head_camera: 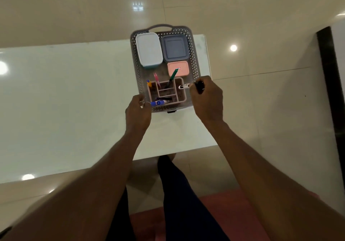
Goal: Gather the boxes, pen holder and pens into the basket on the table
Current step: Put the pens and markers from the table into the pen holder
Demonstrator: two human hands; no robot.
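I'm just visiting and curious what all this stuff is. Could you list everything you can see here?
basket: one, grey, perforated, on the table's far right part
boxes: three, in the basket's far half: pale blue box, grey box, pink box
pen holder: one, pinkish, divided, in the basket's near half
pens in the holder: green pen, pink pen, yellow-and-blue pen
blue marker: one, in the left hand
black-and-white marker: one, in the right hand
table: one, white, glossy
left hand: grip on the blue marker
right hand: grip on the black-and-white marker

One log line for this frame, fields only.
boxes in basket | left hand: blue marker | right hand: black marker
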